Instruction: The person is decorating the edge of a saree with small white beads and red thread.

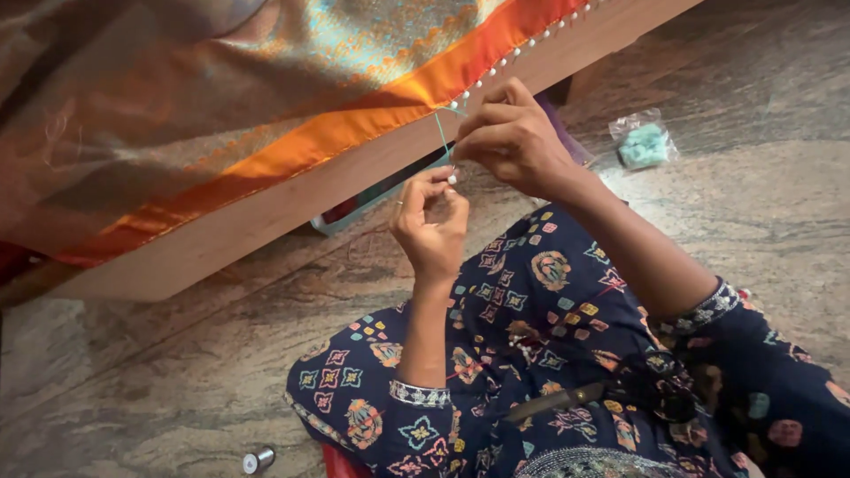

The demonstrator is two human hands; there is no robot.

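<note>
While the right hand [513,137] pinches the teal thread [441,133] at the orange fabric border [354,119], the left hand [431,217] grips a white bead [452,179] below; keep thread taut, knot snug w/ edge.

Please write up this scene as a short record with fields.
left hand: left hand raised, fingers pinching a small white bead at the green thread
right hand: right hand pinching the thread at the fabric's orange border
fabric: patterned fabric draped over a wooden frame, white beads along its edge
floor: spool at lower left; plastic bag with teal contents at upper right
</note>
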